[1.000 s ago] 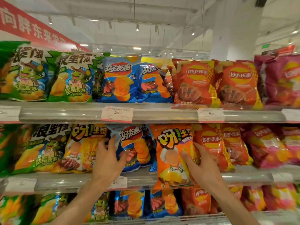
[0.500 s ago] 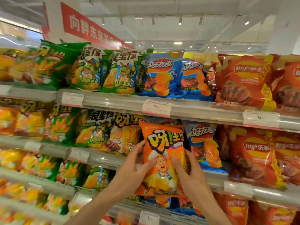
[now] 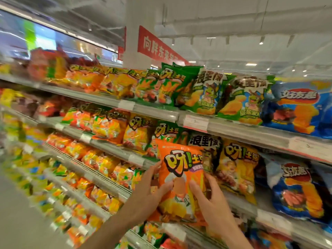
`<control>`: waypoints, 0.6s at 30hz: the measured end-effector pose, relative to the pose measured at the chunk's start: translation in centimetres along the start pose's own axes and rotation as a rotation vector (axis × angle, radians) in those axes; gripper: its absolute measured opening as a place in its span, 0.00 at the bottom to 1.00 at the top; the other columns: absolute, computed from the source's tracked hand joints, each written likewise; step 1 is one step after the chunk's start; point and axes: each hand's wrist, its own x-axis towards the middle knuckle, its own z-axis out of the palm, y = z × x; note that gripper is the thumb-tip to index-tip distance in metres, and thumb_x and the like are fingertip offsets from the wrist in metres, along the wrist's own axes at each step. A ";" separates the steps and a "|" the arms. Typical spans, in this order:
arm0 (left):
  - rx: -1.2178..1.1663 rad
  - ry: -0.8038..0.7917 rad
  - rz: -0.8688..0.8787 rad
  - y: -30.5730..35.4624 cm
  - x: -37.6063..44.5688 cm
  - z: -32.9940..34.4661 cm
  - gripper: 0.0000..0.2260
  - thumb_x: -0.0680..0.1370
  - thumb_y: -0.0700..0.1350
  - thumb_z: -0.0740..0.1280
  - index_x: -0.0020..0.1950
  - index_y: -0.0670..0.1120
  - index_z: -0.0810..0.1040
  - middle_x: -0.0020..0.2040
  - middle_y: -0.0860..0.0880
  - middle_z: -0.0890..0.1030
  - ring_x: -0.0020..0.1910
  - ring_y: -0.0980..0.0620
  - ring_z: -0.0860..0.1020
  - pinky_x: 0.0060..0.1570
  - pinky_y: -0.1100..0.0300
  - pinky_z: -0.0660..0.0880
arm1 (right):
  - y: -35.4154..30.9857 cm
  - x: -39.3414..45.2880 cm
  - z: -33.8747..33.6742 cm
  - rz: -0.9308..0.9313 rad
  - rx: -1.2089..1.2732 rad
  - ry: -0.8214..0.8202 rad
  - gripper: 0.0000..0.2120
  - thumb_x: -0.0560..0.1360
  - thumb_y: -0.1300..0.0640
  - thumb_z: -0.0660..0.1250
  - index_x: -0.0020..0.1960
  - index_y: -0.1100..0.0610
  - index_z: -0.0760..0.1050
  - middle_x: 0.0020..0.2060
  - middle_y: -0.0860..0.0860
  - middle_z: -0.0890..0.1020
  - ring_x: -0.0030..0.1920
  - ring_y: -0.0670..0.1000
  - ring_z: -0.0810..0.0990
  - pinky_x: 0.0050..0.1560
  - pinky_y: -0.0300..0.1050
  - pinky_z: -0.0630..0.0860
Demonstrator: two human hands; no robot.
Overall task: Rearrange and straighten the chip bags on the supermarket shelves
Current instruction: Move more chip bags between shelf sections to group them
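An orange chip bag [image 3: 181,169] is upright in front of the middle shelf, held between both hands. My left hand [image 3: 152,191] grips its left edge, and my right hand [image 3: 210,203] grips its right side and lower corner. Behind it on the middle shelf stand a green-and-black bag [image 3: 204,143] and a yellow bag [image 3: 239,168]. A blue bag [image 3: 296,191] sits to their right. Orange bags of the same brand [image 3: 107,126] stand further left on that shelf.
The top shelf [image 3: 156,112] carries green bags [image 3: 172,85], green frog-print bags [image 3: 246,99] and a blue bag [image 3: 301,112]. Lower shelves [image 3: 86,175] run left, packed with blurred orange and yellow bags. A red banner [image 3: 158,47] hangs overhead. Grey aisle floor [image 3: 19,218] lies lower left.
My view has swung left along the aisle. The orange bag has come off the shelf and moved left, with my left hand now gripping it alongside my right.
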 end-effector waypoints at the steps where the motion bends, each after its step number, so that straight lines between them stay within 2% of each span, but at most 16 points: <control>1: -0.004 0.017 0.002 -0.9 -0.2 -2.2 0.29 0.74 0.65 0.67 0.72 0.70 0.59 0.65 0.71 0.67 0.59 0.67 0.74 0.58 0.58 0.77 | -0.8 0.4 2.2 -0.011 0.007 -0.014 0.38 0.69 0.26 0.61 0.74 0.41 0.60 0.61 0.40 0.74 0.60 0.44 0.75 0.62 0.49 0.75; 5: -0.012 0.089 -0.027 -3.9 -1.4 -9.8 0.30 0.71 0.70 0.66 0.70 0.73 0.59 0.67 0.70 0.66 0.61 0.63 0.75 0.58 0.56 0.78 | -4.2 1.2 9.9 -0.038 0.009 -0.084 0.36 0.69 0.27 0.60 0.72 0.42 0.63 0.61 0.41 0.74 0.57 0.43 0.75 0.56 0.45 0.73; 8: -0.013 0.143 -0.035 -5.3 -1.4 -14.8 0.28 0.71 0.71 0.66 0.69 0.75 0.60 0.66 0.70 0.67 0.60 0.62 0.77 0.55 0.57 0.80 | -6.4 2.6 14.7 -0.063 -0.014 -0.148 0.40 0.67 0.21 0.58 0.73 0.39 0.61 0.63 0.41 0.75 0.60 0.45 0.76 0.59 0.50 0.76; 10: -0.042 0.188 -0.045 -6.1 -1.2 -17.7 0.26 0.72 0.69 0.67 0.67 0.75 0.61 0.65 0.70 0.68 0.59 0.61 0.79 0.51 0.59 0.81 | -7.9 3.6 17.8 -0.089 0.009 -0.193 0.38 0.69 0.24 0.59 0.74 0.39 0.60 0.63 0.40 0.75 0.59 0.44 0.77 0.53 0.44 0.76; 12: -0.068 0.234 -0.060 -7.0 -1.2 -20.1 0.26 0.73 0.66 0.68 0.68 0.74 0.61 0.64 0.68 0.70 0.55 0.65 0.79 0.46 0.64 0.80 | -9.0 4.6 20.7 -0.109 0.045 -0.235 0.34 0.72 0.28 0.61 0.73 0.40 0.62 0.60 0.38 0.76 0.57 0.41 0.76 0.49 0.41 0.74; 14: -0.077 0.276 -0.081 -8.0 -1.0 -22.3 0.26 0.74 0.62 0.68 0.69 0.70 0.62 0.61 0.67 0.72 0.50 0.70 0.79 0.42 0.67 0.79 | -9.8 5.7 23.8 -0.113 0.081 -0.276 0.32 0.72 0.29 0.62 0.72 0.39 0.63 0.59 0.36 0.76 0.57 0.40 0.76 0.53 0.43 0.74; 18: -0.029 0.333 -0.109 -11.1 0.7 -27.3 0.23 0.75 0.59 0.68 0.65 0.73 0.63 0.54 0.76 0.71 0.51 0.75 0.75 0.42 0.73 0.76 | -11.1 8.5 30.2 -0.144 0.140 -0.323 0.33 0.69 0.27 0.64 0.71 0.38 0.65 0.60 0.34 0.74 0.60 0.40 0.75 0.64 0.50 0.74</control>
